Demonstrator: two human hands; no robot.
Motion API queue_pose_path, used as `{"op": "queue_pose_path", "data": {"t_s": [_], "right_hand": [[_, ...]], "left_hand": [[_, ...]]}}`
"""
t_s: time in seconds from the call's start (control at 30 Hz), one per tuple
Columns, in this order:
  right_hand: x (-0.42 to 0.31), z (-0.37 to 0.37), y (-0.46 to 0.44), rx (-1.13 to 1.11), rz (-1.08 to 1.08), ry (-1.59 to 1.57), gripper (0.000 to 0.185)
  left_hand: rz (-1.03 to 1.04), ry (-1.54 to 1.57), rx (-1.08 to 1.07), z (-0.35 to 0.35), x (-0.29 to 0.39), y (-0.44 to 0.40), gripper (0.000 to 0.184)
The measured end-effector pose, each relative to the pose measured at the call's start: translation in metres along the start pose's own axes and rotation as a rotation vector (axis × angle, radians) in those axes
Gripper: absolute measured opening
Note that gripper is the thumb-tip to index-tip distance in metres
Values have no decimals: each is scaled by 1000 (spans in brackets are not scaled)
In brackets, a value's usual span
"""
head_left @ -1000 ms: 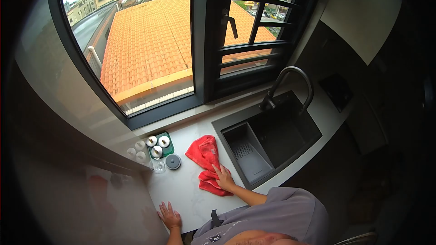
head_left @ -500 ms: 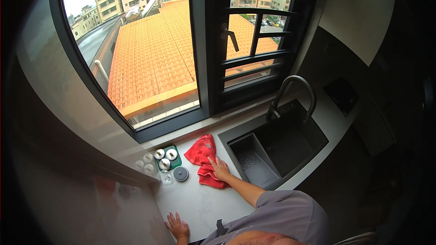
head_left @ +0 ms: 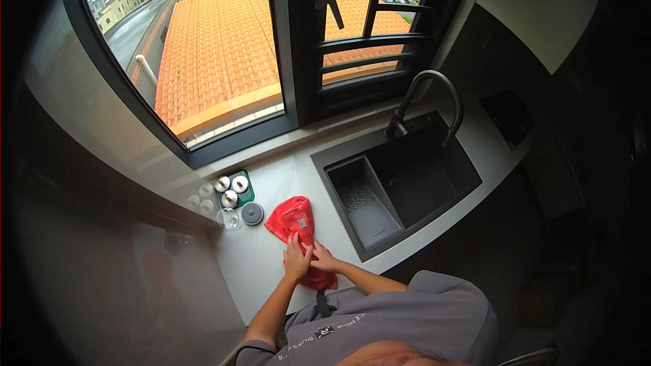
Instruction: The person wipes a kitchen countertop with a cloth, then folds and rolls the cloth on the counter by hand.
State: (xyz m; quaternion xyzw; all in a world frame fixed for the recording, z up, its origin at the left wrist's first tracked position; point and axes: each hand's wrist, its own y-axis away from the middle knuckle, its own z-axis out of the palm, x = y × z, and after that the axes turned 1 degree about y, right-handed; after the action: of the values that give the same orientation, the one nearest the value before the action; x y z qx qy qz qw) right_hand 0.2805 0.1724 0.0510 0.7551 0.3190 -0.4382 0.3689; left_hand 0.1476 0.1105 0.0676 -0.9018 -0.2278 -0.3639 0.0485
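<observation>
A crumpled red cloth [head_left: 299,211] with a small pale label lies on the white counter, left of the sink. My left hand [head_left: 296,260] rests on its lower part, fingers stretched forward over the fabric. Right beside it, my right hand [head_left: 324,259] has its fingers bent into the cloth, their tips close to my left hand. The cloth's lower end sticks out below both hands, near the counter's front edge.
A dark sink [head_left: 407,196] with a tall curved faucet [head_left: 434,76] is on the right. Against the left wall stand a green tray [head_left: 245,198] with white-topped containers, a grey round lid [head_left: 252,213] and a clear glass item [head_left: 229,219]. A window [head_left: 291,95] lies behind.
My left hand has moved from the bare counter onto the cloth. The cloth and my right hand have shifted toward my body. The view has tilted down.
</observation>
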Motion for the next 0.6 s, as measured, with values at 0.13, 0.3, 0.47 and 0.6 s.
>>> {"op": "queue_pose_path", "data": {"t_s": [0.13,0.3,0.47,0.6], "right_hand": [[36,-56,10,90,184,-447,40],[39,-94,76,277,507,-648,30],[67,-110,119,50,743,-582,40],[63,-105,104,17,815,-447,58]], "left_hand": [[-191,-139,-28,36,30,-17,88],[-14,-278,43,48,28,-26,83],[204,-335,-40,-7,32,-1,72],[24,-443,42,-96,-59,77,72]]}}
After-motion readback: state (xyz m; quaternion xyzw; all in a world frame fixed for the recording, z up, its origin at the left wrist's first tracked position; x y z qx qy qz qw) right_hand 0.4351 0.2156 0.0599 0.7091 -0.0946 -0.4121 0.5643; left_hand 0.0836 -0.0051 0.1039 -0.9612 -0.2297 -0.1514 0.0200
